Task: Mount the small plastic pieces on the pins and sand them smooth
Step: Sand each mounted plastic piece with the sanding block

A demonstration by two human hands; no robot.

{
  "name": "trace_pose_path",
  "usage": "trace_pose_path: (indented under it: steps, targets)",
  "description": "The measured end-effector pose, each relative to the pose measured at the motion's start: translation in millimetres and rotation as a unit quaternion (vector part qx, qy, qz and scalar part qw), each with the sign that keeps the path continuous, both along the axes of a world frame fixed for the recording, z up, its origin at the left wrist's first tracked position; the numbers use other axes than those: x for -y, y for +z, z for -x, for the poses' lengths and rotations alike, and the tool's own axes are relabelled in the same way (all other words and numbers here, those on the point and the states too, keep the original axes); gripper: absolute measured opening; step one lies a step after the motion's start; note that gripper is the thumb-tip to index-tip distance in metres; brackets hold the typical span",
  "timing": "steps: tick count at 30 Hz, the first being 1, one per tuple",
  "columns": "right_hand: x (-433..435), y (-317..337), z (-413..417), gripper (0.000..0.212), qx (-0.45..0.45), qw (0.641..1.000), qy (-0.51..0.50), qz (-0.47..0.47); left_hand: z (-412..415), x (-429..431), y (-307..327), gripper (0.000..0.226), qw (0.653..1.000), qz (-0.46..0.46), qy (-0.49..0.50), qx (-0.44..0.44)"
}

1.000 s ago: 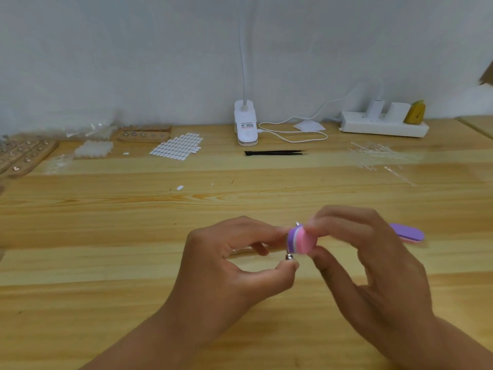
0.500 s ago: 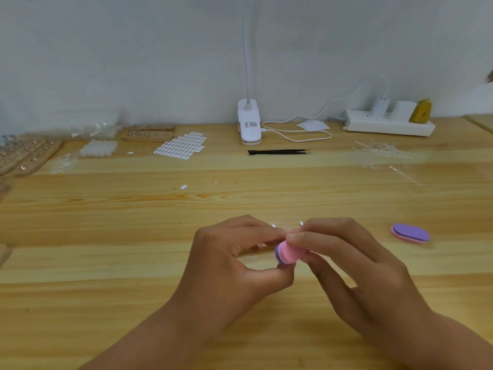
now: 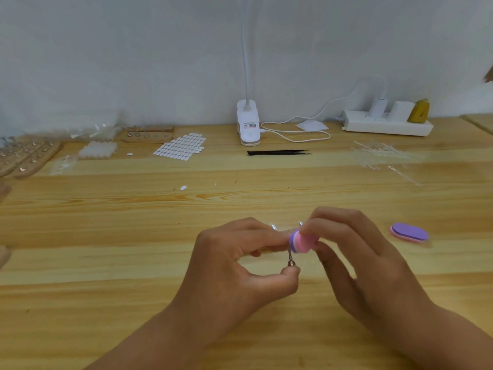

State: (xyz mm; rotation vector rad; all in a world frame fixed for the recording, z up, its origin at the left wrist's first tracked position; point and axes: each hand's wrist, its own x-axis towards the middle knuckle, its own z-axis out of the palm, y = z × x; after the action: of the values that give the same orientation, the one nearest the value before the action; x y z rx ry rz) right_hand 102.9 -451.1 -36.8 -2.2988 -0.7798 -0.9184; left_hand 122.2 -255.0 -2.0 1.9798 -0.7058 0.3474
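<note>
A: The left hand (image 3: 240, 263) pinches a small silver metal pin (image 3: 290, 262) between thumb and forefinger, just above the pale wooden desk (image 3: 133, 263)!

B: And the right hand (image 3: 368, 263) grips a round pink-and-purple foam sanding block (image 3: 302, 241), touching the pin's upper end.

A: Plastic piece mounted there?

B: Too small to tell. A second purple-and-pink oval sanding block (image 3: 409, 232) lies flat to the right.
</note>
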Motion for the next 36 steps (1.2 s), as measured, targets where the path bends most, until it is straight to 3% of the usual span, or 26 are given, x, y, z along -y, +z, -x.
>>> trace_pose_path:
  steps: [4, 7, 11, 16, 23, 29, 36]
  targets:
    - [-1, 3, 0, 0.024, -0.002, 0.999, -0.002, -0.04, -1, -1, 0, 0.031, 1.0, 0.011, 0.001, -0.009]
    - [-5, 0, 4, 0.028, 0.018, 0.999, 0.026, -0.004, 2, 1, 0, 0.035, 1.0, 0.007, -0.016, -0.002]
    - [7, 3, -3, 0.024, 0.007, 0.999, -0.013, -0.034, 1, 0, -2, 0.04, 0.999, 0.039, -0.01, -0.022]
    - [-2, 0, 6, 0.027, 0.037, 0.998, 0.04, -0.024, 2, 1, -2, 0.031, 0.999, 0.034, -0.033, -0.02]
    - [-3, 4, 4, 0.024, 0.046, 0.998, 0.003, -0.049, 1, 1, -4, 0.032, 0.996, 0.072, -0.04, -0.044]
    - [5, 8, 4, 0.028, 0.033, 0.996, -0.045, -0.071, 0, 1, -12, 0.029, 0.975, 0.14, -0.092, -0.143]
    - [5, 8, 3, 0.025, 0.039, 0.996, -0.059, -0.06, -2, 4, -21, 0.03, 0.96, 0.158, -0.116, -0.199]
